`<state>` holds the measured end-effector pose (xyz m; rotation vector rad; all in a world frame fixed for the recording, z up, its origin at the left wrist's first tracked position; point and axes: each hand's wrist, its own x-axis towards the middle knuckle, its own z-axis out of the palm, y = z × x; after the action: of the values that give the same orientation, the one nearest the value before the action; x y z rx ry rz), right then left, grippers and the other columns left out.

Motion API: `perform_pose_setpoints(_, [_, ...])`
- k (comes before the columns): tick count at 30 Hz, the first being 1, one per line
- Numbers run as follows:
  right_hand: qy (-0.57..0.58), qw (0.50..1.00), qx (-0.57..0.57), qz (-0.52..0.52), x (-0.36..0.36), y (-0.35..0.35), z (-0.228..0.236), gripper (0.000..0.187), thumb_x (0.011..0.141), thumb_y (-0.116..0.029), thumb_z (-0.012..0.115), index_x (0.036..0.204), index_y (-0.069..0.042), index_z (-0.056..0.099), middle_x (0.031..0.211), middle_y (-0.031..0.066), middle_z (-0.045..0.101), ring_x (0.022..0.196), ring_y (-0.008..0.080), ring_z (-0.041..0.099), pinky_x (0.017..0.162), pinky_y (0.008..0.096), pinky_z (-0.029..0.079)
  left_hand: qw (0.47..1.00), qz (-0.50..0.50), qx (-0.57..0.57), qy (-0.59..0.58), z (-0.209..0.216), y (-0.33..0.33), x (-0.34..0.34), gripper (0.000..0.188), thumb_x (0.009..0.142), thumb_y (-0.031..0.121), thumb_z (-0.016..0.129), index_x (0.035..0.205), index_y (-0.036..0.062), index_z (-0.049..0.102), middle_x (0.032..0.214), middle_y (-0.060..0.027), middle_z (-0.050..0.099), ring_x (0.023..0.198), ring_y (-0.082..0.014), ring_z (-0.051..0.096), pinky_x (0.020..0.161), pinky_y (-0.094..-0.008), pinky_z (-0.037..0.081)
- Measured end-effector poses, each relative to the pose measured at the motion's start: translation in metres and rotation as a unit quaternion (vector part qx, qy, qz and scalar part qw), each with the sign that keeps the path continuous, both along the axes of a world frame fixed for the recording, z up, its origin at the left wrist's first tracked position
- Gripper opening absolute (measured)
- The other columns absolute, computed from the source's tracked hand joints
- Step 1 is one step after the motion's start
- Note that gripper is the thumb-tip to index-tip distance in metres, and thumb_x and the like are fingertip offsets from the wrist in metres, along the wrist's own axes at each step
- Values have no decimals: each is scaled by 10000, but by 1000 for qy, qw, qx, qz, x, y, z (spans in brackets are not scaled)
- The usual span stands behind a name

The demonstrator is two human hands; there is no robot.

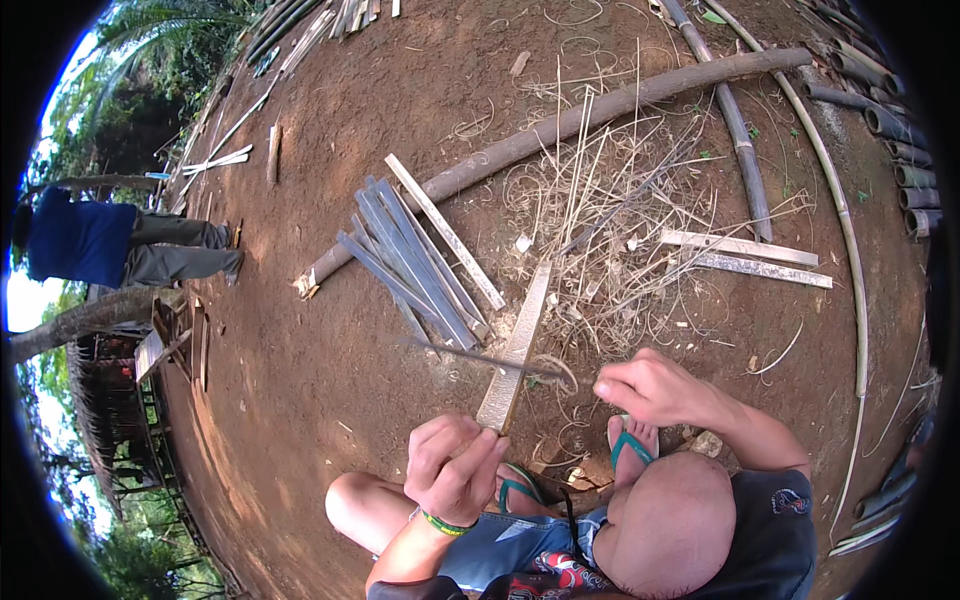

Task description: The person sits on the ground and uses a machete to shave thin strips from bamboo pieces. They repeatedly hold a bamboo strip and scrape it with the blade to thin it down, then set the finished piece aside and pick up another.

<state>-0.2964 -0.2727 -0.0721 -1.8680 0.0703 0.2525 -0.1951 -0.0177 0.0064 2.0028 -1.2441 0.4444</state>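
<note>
My left hand (455, 468), with a woven band at its wrist, pinches the near end of a flat, pale split-bamboo strip (515, 350). The strip slants away from me, its far end at the ground by the shavings. Across its middle lies a long, thin, dark knife blade (480, 359), blurred, tip to the left. My right hand (655, 388) is closed in a fist at the blade's right end; the handle is hard to make out against the soil. A curled shaving (553, 372) hangs beside the blade.
Ahead lie a bundle of dark bamboo strips (410, 265), a long wooden pole (590, 115) and a tangle of thin shavings (640, 210). Two pale slats (745, 247) rest to the right. My sandalled feet (632, 445) are close below the knife. A person (130, 240) stands far left.
</note>
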Motion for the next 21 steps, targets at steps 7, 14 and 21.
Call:
perform_pose_setpoints(7, [-34, 998, -46, 17, 9, -9, -30, 390, 995, -341, 573, 866, 10, 685, 605, 226, 585, 582, 411, 608, 568, 476, 475, 999, -46, 16, 11, 1, 1, -5, 304, 686, -17, 835, 946, 36, 687, 968, -100, 624, 851, -271, 632, 704, -380, 542])
perform_pose_setpoints(14, [-47, 994, -84, 58, 12, 0, 0, 399, 993, -334, 570, 802, 6, 659, 579, 230, 565, 555, 411, 604, 569, 483, 481, 999, -34, 19, 18, -8, 18, -9, 336, 680, -7, 850, 965, 49, 681, 974, -97, 618, 856, -271, 635, 718, -384, 557])
perform_pose_setpoints(21, [3, 990, -144, -8, 26, -25, -86, 505, 1027, -388, 509, 783, 21, 677, 561, 219, 570, 534, 365, 614, 602, 493, 493, 1000, -15, -5, 5, -8, 12, -4, 278, 709, 0, 836, 931, 39, 675, 963, -93, 612, 857, -274, 635, 730, -389, 560])
